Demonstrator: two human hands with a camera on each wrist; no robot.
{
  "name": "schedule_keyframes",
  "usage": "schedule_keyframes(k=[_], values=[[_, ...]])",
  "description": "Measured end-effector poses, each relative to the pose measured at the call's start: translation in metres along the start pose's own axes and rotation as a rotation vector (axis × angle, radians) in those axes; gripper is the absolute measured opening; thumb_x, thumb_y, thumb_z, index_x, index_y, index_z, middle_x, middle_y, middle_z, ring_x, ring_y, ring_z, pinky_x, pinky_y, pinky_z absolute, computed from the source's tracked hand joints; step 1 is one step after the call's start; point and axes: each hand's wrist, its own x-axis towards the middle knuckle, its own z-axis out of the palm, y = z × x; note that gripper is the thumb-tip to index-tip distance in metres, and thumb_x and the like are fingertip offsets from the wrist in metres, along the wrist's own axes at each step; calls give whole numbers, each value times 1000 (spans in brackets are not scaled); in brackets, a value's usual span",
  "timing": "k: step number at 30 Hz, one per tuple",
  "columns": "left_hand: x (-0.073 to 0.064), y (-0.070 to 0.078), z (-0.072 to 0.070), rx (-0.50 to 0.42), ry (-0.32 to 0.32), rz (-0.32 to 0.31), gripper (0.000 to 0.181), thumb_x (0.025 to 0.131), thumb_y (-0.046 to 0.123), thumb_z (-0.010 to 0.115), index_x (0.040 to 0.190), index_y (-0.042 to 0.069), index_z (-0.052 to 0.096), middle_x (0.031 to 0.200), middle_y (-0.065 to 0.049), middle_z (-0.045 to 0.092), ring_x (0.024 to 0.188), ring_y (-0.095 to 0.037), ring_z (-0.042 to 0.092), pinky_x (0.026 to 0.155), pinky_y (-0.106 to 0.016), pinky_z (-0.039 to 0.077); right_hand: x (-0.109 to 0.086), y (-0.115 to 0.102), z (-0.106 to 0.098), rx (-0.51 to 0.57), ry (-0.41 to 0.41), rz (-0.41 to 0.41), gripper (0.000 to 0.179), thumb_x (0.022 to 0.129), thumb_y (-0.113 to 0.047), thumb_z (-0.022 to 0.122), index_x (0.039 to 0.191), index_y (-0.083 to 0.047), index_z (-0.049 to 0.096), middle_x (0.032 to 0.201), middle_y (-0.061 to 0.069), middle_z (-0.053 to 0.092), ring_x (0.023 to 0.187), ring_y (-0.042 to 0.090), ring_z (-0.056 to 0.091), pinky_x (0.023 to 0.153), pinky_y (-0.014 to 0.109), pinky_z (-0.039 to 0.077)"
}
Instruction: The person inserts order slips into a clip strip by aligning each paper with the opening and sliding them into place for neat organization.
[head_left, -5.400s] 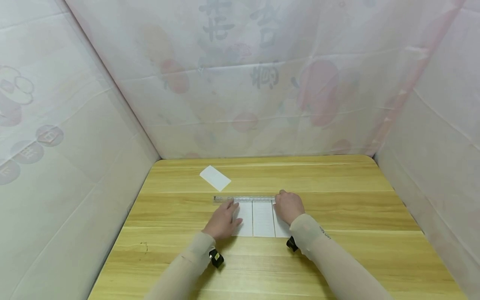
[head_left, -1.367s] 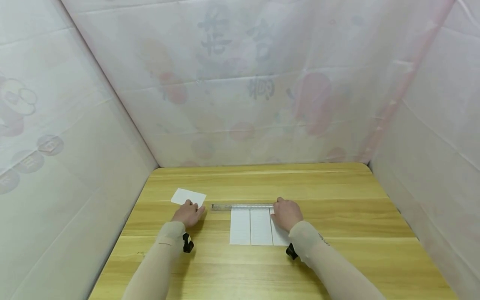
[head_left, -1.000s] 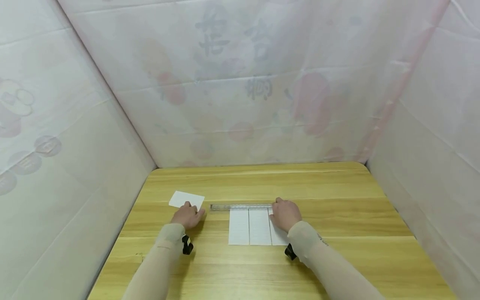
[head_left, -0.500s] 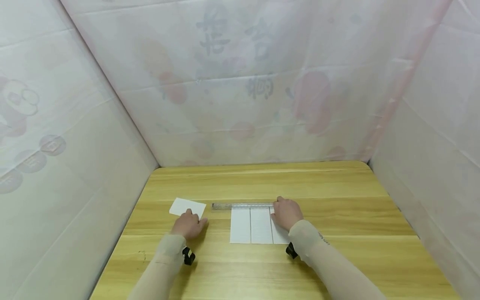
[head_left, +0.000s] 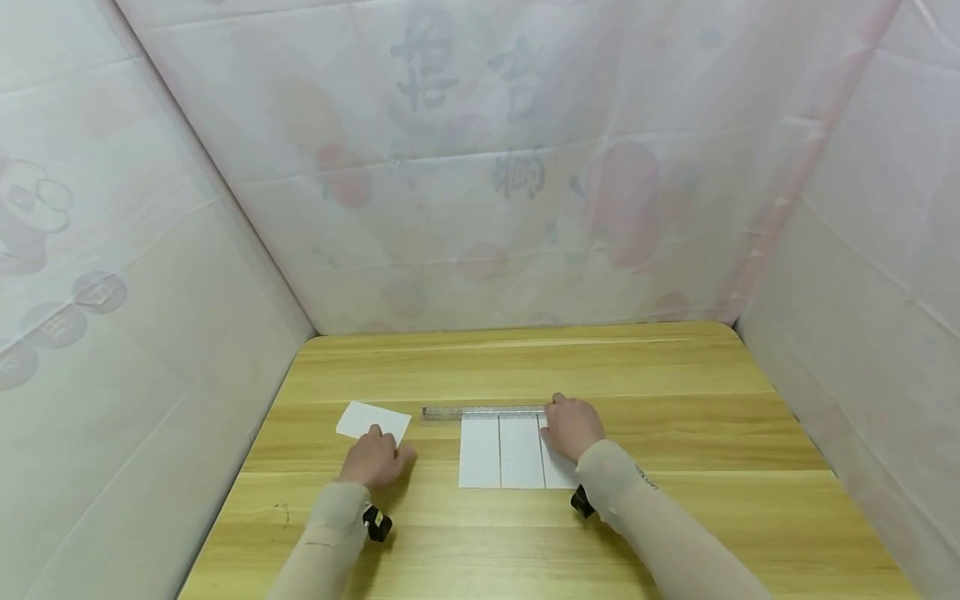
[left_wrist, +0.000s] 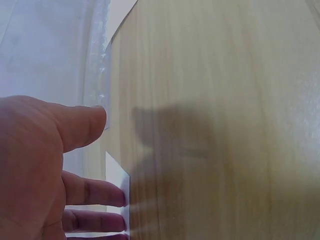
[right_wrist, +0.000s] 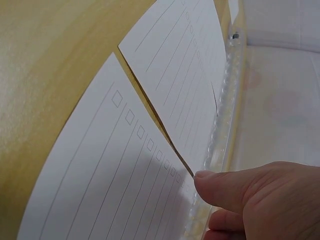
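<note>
Three white slips of paper lie side by side: a left slip [head_left: 478, 454], a middle slip [head_left: 521, 454] and a right slip [head_left: 557, 468]. Printed lines and small checkboxes show on them in the right wrist view. Across their far edges runs a clear ruler [head_left: 442, 413]. My right hand [head_left: 574, 428] grips its right end, thumb [right_wrist: 217, 187] on the near side and fingers curled beyond. A loose white slip [head_left: 369, 418] lies askew to the left. My left hand [head_left: 372, 461] touches its near edge with extended fingers [left_wrist: 97, 192], thumb held apart.
Everything lies on a wood-grain table [head_left: 480, 542]. Pale printed cloth walls enclose it, with a back wall [head_left: 480, 208], a left wall [head_left: 150, 375] and a right wall [head_left: 862, 292]. Each wrist wears a small black camera [head_left: 377, 523].
My left hand has left the row of slips for the loose slip, which has turned and shifted left, then a little nearer. My right hand has stayed on the ruler's end.
</note>
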Motion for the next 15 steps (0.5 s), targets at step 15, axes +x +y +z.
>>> schedule_keyframes(k=[15], values=[[-4,2,4,35,49,19,44,89,42,62,78,1,54,79,-11,40,67,-25,43,58,-43,42,-1,0,2,-5,1,2,37,83,-36,74,97,-2,72,98,11,64,72,24,64,66,38,55]])
